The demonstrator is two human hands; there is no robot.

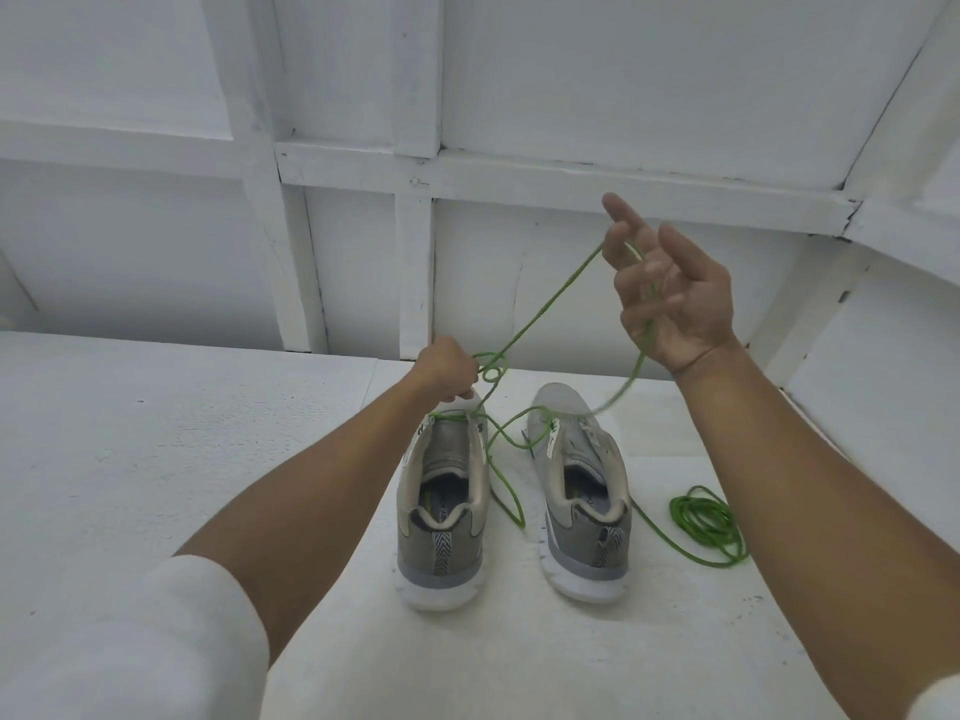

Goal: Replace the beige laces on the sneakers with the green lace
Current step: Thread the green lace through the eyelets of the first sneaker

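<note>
Left hand (pixel 447 371) clenched, pinching green lace (pixel 550 298) at loop above left sneaker (pixel 447 511), anchoring it. Right hand (pixel 670 293) raised, fingers loosely curled round lace, probably pulling slack. Spare coil (pixel 706 522) right of right sneaker (pixel 582 501).

taut green lace (pixel 551 299) spans above the sneakers (pixel 444 511), its coil (pixel 681 517) to their right; bare tabletop (pixel 156 433) lies left.

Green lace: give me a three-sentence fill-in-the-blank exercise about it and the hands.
The left hand grips the green lace just above the left sneaker's ____.
The right hand holds the lace ____ than the left hand.
The spare coil lies beside the right sneaker, on its ____ side.
Missing: toe; higher; right.
</note>
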